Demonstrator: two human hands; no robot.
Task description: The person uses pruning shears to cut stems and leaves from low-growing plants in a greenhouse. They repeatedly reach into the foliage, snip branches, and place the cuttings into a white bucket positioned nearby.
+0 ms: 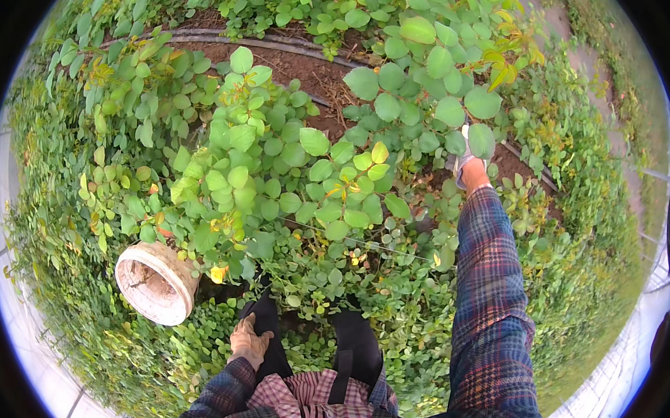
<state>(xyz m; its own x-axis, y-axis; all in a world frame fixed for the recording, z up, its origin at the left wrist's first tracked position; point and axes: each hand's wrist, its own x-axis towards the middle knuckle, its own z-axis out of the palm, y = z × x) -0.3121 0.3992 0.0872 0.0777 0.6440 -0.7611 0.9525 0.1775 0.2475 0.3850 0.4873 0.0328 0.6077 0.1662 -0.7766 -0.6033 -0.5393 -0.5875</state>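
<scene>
My left hand (pixel 250 338), in a tan work glove, rests against the dark trouser leg on my left, its fingers partly bent. My right arm, in a plaid sleeve, reaches far forward into the rose bushes (pixel 353 182). At its end my right hand (pixel 472 159), in a whitish glove, is largely hidden by broad green leaves, so its fingers and anything in them cannot be made out. A dirty white plastic bucket (pixel 189 275) lies tilted among the foliage to the left, its mouth towards me, with some dry twigs inside. A yellow rosebud (pixel 218 274) shows beside it.
Dense leafy plants surround my legs. Ahead, grey irrigation pipes (pixel 297 46) run along brown soil (pixel 313 76) with dry straw. A thin wire (pixel 367 244) crosses the foliage before me. A bare dirt path (pixel 597 103) runs along the right, and pale greenhouse sheeting (pixel 5 183) stands at the left rim.
</scene>
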